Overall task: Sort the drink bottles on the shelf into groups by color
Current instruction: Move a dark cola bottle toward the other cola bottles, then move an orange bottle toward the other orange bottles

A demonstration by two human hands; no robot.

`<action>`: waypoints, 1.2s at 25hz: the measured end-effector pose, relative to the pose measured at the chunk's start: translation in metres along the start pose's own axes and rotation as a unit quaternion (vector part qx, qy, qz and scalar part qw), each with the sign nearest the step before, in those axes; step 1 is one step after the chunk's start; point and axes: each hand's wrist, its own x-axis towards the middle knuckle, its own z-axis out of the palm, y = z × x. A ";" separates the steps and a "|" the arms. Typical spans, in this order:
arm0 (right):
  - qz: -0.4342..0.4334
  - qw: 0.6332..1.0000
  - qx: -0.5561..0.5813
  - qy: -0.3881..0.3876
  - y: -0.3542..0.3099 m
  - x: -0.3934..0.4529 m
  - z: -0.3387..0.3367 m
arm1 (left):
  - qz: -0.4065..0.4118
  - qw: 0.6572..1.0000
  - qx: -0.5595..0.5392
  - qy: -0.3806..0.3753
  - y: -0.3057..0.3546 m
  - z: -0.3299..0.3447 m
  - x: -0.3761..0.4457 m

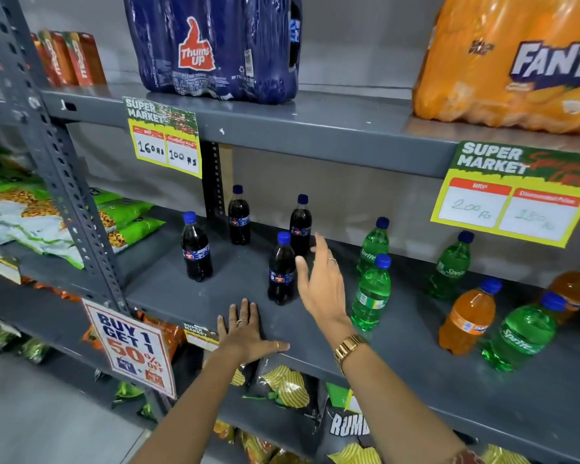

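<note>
Drink bottles stand upright on the grey middle shelf (188, 293), all with blue caps. Four dark cola bottles form a loose cluster at left: one near-left (196, 247), one far against the upright post (238, 216), one far-centre (300, 226), one near-centre (281, 270). Four clear green Sprite bottles sit to the right: two close together, far (373, 246) and near (371, 294), a third further right toward the back (449, 266), a fourth near the front at right (519, 333). Two orange bottles: one (467, 319) just left of the front Sprite, another (573, 289) behind it at the right edge, partly cut off.

Left hand (246, 333): flat, palm down on the shelf's front edge, fingers spread, holding nothing. Right hand (322, 283): raised, fingers wide open, empty, just beside the near-centre cola bottle; contact cannot be told.

Upper shelf: a blue Thums Up shrink-wrapped pack (215, 45) and an orange Fanta pack (513, 61), bottles inside.
</note>
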 end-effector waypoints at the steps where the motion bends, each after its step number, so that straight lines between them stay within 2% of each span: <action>1: 0.005 0.999 0.009 0.034 0.003 -0.004 -0.007 | -0.006 1.000 -0.002 0.002 0.009 0.004 -0.004; 6: 0.014 0.987 -0.041 0.153 0.030 -0.019 -0.057 | 0.004 1.000 0.002 -0.003 0.057 0.025 -0.025; 12: 0.110 0.946 -0.219 0.211 0.079 -0.035 -0.126 | 0.068 0.997 0.034 -0.014 0.097 0.043 -0.041; 17: 0.190 0.935 -0.248 0.168 0.107 -0.037 -0.160 | 0.101 0.994 0.045 -0.027 0.121 0.050 -0.041; 21: 0.248 0.946 -0.188 0.087 0.120 -0.033 -0.167 | 0.112 0.991 0.065 -0.030 0.130 0.053 -0.040; 26: 0.228 0.956 -0.177 0.050 0.125 -0.042 -0.175 | 0.115 0.989 0.084 -0.026 0.135 0.058 -0.040; 30: 0.205 0.963 -0.166 0.062 0.124 -0.065 -0.186 | 0.139 0.985 0.095 -0.028 0.148 0.070 -0.047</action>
